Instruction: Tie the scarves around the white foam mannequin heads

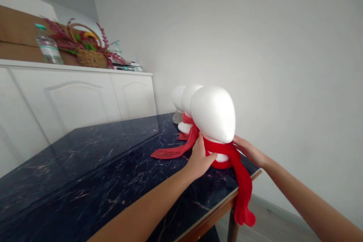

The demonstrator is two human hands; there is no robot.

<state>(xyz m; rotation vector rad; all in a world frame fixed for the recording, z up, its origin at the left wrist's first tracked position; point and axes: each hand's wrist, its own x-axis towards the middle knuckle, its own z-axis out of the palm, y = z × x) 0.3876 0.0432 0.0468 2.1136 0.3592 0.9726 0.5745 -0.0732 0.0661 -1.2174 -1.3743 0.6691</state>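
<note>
A white foam mannequin head (214, 111) stands nearest me at the table's corner, with a bright red scarf (244, 181) wound around its neck. One long end of the scarf hangs over the table edge. My left hand (200, 160) grips the scarf at the left side of the neck, thumb and fingers apart around it. At the far right side of the neck, my right hand (251, 152) touches the scarf; its fingertips are hidden behind the head and cloth. Behind stand two more foam heads, one with a thin coral-red scarf (172, 152) trailing onto the table.
The dark blue marbled table (93, 166) meets the grey wall (283, 64). Along the left runs a white cabinet (76, 98), bearing a water bottle (49, 47) and a wicker basket (92, 58) of artificial flowers. Grey cloth (177, 117) lies around the farthest head's base.
</note>
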